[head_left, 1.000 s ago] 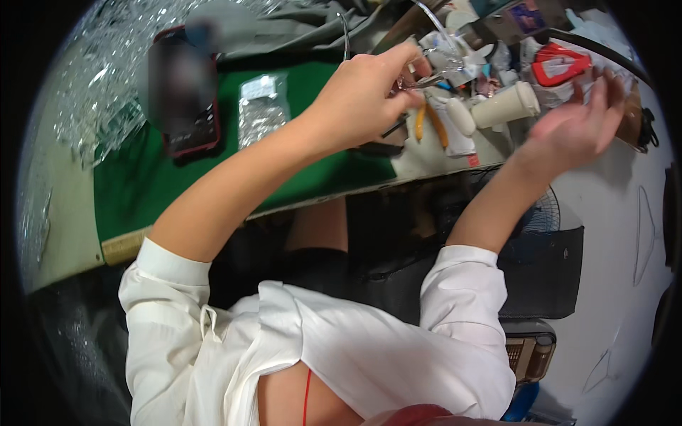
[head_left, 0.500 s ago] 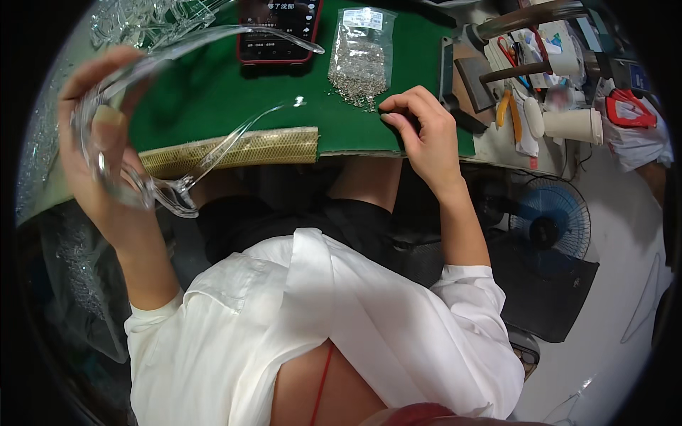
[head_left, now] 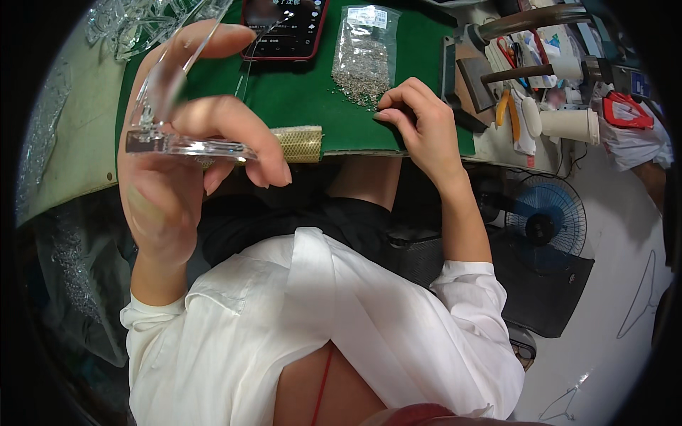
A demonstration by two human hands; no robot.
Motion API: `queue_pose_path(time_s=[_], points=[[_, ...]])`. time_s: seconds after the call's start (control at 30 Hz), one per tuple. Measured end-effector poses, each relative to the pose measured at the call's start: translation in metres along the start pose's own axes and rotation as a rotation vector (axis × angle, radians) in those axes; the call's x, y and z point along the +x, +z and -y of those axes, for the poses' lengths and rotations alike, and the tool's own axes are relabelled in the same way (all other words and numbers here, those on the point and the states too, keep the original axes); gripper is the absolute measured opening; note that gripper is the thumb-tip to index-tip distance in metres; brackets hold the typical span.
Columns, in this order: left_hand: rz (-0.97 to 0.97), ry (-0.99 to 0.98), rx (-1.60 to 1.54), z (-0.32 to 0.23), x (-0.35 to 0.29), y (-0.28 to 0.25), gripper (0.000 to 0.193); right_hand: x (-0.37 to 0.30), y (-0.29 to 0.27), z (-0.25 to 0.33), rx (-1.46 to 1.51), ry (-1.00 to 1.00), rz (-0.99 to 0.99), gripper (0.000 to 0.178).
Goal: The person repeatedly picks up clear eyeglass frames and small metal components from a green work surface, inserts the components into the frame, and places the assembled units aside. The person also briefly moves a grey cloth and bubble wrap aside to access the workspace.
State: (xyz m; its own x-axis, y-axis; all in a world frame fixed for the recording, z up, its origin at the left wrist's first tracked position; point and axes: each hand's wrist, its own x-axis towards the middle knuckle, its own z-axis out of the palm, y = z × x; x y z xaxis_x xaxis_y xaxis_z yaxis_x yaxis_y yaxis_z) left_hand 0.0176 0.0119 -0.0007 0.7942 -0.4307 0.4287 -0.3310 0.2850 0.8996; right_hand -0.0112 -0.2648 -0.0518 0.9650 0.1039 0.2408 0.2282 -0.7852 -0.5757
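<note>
My left hand (head_left: 167,184) is raised at the left and closed around a clear plastic eyeglasses frame (head_left: 206,146). The frame is now turned edge-on, and my fingers cover part of it. On the green mat (head_left: 305,96), my right hand (head_left: 425,117) rests with thumb and index fingertip pinched together, beside a pile of tiny silvery metal pieces (head_left: 361,86). Whatever may be between those fingertips is too small to make out. The pile spills from the mouth of a clear plastic bag (head_left: 368,44) with a white label.
A phone in a red case (head_left: 280,48) lies at the mat's far side. More clear frames (head_left: 131,32) are heaped far left. Gold mesh (head_left: 304,144) covers part of the front edge. On the right are a lever tool (head_left: 533,23), orange-handled pliers (head_left: 509,113), a paper cup (head_left: 572,126) and a fan (head_left: 545,220).
My left hand has moved right and rotated, turning the eyeglasses frame from facing sideways to edge-on. My right hand stays at the pile, its fingertips shifted slightly left.
</note>
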Motion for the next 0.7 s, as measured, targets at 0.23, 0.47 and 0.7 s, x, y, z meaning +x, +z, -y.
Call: queue_pose_path(time_s=[0.23,0.47,0.7], points=[[-0.174,-0.126,0.084,0.002,-0.005,0.015,0.099,0.005,0.001,-0.003,-0.093,-0.058,0.017,0.012],[-0.248,-0.089,0.030,0.007,-0.007,0.016,0.097,-0.001,0.001,0.001,-0.184,-0.040,-0.001,0.013],[0.064,-0.105,-0.066,0.013,-0.009,0.028,0.092,-0.006,0.000,0.005,-0.232,-0.065,-0.008,0.014]])
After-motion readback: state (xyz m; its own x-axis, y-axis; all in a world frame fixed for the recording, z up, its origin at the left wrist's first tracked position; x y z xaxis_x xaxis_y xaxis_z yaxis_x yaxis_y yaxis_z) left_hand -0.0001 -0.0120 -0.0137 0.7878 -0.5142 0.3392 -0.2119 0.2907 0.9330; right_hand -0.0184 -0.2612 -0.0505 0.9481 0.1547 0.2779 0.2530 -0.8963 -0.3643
